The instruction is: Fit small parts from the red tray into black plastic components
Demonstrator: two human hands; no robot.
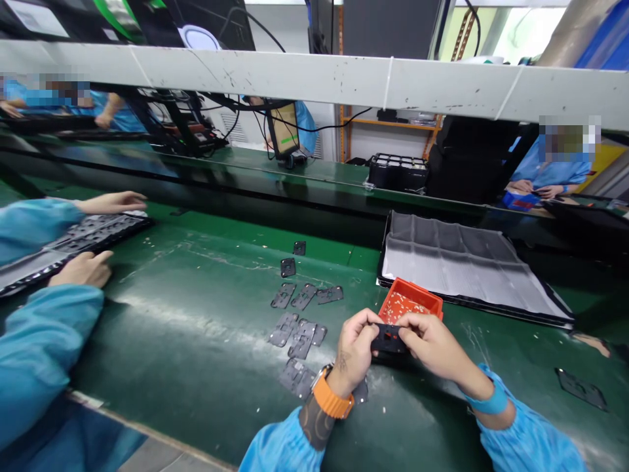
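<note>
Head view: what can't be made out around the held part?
All in the head view.
- Black plate: its ends are covered by the left hand and right hand; full outline hidden.
- Orange tray: near side hidden behind both hands; pale bits inside too small to identify.
- Loose plates on the belt: some tucked under the left wrist; cut-outs too small to read.

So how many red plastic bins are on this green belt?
1: the small red plastic bin sits just beyond the left hand and right hand, which pinch a flat black plate. More may be hidden.
</note>
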